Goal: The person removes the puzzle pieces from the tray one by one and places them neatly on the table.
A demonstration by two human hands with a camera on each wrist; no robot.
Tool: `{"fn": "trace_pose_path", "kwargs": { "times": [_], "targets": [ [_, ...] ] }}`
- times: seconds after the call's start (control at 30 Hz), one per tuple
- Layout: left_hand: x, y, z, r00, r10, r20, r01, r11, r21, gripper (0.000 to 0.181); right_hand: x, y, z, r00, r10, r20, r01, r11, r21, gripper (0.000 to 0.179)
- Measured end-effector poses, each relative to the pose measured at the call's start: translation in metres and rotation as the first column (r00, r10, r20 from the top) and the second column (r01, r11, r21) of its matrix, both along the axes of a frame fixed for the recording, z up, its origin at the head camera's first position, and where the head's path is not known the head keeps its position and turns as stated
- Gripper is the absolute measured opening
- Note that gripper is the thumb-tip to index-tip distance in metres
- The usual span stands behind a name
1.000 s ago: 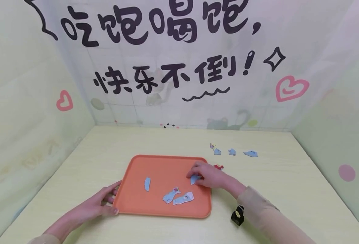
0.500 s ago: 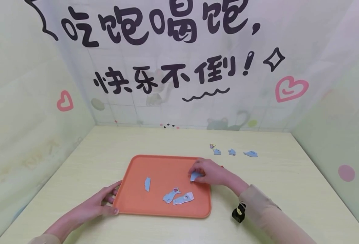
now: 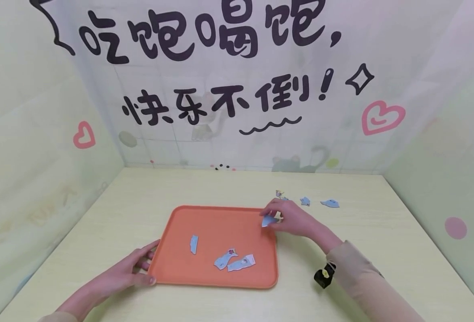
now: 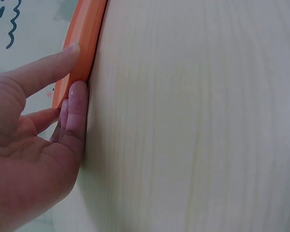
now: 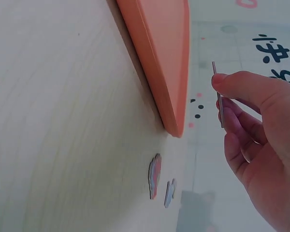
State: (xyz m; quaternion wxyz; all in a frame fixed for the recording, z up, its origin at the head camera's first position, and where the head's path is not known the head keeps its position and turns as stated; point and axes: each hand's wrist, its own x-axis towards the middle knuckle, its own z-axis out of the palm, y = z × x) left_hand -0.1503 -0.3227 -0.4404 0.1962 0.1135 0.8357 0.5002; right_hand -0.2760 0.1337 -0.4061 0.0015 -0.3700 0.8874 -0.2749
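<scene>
In the head view my right hand (image 3: pixel 293 219) pinches a light blue jigsaw puzzle piece (image 3: pixel 267 221) above the right rim of an orange tray (image 3: pixel 212 223). Seen edge-on in the right wrist view, that puzzle piece (image 5: pixel 221 114) is thin and sits between thumb and fingers, lifted off the tray. My left hand (image 3: pixel 125 272) grips the tray's near left corner; the left wrist view shows the thumb on the tray's side (image 4: pixel 77 60) and fingers bent at its edge. Inside the tray lie a narrow blue piece (image 3: pixel 194 244) and two longer patterned pieces (image 3: pixel 224 259) (image 3: pixel 241 263).
More puzzle pieces lie on the table beyond the tray's right side, among them a blue one (image 3: pixel 305 201), a wider blue one (image 3: pixel 330 203) and a small yellowish one (image 3: pixel 279 193). My right hand partly covers others. A printed cloth wall (image 3: pixel 237 147) stands behind the table.
My right hand has lifted the blue puzzle piece off the tray floor and moved it right and away from me, to the tray's right rim. The left hand stays on the tray.
</scene>
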Motion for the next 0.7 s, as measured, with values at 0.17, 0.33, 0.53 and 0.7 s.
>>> {"fn": "trace_pose_path", "kwargs": {
  "times": [0.17,0.33,0.53,0.7],
  "targets": [
    [0.001,0.0,0.0,1.0,0.001,-0.002,-0.001,1.0,0.004,0.095,-0.005,0.017,0.0,0.999,-0.039,-0.035,0.038,0.998,-0.04,0.027],
    [0.002,0.0,0.001,1.0,-0.002,-0.01,0.002,1.0,0.011,0.094,-0.009,0.035,-0.001,0.995,-0.099,-0.03,0.097,0.993,-0.064,0.027],
    [0.002,0.0,0.001,1.0,-0.003,-0.017,0.003,1.0,0.01,0.093,-0.011,0.056,-0.007,0.987,-0.157,-0.031,0.154,0.984,-0.092,0.025],
    [0.0,0.0,0.0,1.0,-0.006,-0.017,0.006,1.0,0.011,0.094,-0.01,0.07,-0.01,0.98,-0.196,-0.034,0.19,0.974,-0.119,0.024]
  ]
}}
